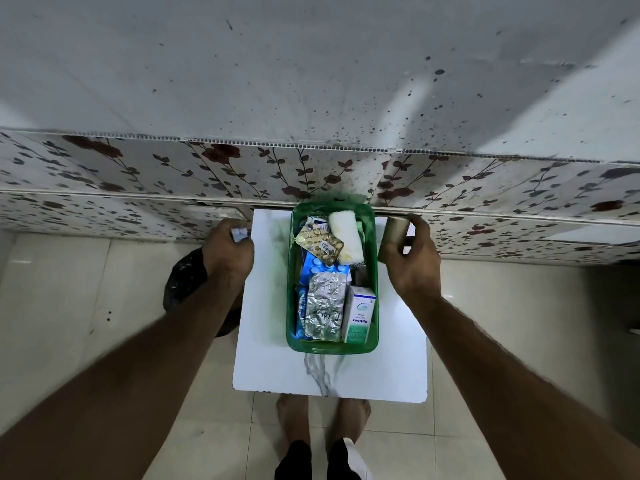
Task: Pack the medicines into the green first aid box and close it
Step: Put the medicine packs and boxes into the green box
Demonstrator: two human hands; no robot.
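Observation:
The green first aid box [372, 271] stands open on a small white table [270, 348]. Inside lie a silver blister strip [325, 306], a blue blister strip [320, 268], a gold blister strip [320, 244], a white bandage roll [347, 237] and a white and green Optibex carton [358, 315]. My left hand [228, 251] is left of the box, closed around a small white and blue item [240, 233]. My right hand [412, 261] is right of the box, gripping a tan roll [393, 237]. No lid is visible.
A floral-patterned ledge [485, 188] runs just behind the table, with a speckled wall above. A black bag [183, 282] sits on the tiled floor left of the table. My feet [322, 420] stand below the table's front edge.

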